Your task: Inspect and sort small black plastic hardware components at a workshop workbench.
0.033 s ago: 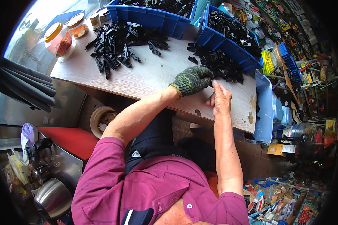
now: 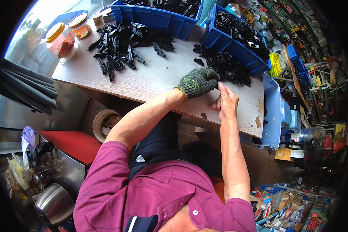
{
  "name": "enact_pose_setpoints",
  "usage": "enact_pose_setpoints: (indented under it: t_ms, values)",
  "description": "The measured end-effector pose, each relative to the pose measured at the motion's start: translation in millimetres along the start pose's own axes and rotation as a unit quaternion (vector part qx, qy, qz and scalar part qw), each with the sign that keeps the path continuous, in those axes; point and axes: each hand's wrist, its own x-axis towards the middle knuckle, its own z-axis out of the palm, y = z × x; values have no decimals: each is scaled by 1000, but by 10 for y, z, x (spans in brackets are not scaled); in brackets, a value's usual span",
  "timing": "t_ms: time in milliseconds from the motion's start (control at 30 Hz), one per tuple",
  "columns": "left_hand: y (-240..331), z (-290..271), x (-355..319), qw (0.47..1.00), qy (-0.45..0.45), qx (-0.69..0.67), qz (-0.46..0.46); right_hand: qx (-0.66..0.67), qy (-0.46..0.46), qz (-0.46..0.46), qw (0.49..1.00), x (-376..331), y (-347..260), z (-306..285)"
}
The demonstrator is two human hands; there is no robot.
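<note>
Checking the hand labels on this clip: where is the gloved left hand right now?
In the head view the gloved left hand rests on the wooden tabletop, right of centre, beside the bare right hand and at the near edge of the right-hand pile of black plastic parts.

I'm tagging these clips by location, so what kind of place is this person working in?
Probably a small hardware shop or workshop: blue bins full of black plastic parts sit on a wooden table, and crowded shelves of packaged goods line the right side.

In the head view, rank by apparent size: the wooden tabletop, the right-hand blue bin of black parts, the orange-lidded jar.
1. wooden tabletop, clearly largest.
2. blue bin, right one, partly cut by other things.
3. orange-lidded jar, smallest.
</note>
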Motion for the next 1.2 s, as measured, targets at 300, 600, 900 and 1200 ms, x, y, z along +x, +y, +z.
enact_pose_setpoints:
  t_ms: [300,600,900,1200]
  values:
    - [82,-68,-48,954,8,-232,-191,-23,-38,-48,998,-87,-25,138]
    - [74,-535,-413,950,136,278,-44,43,-9,-48,998,-179,25,204]
    - [-445,-1075,-367,862,31,506,15,56,20,-23,998,-218,-50,283]
    - [-273,-871,-334,912,32,389,130,77,32,-30,996,-236,-14,269]
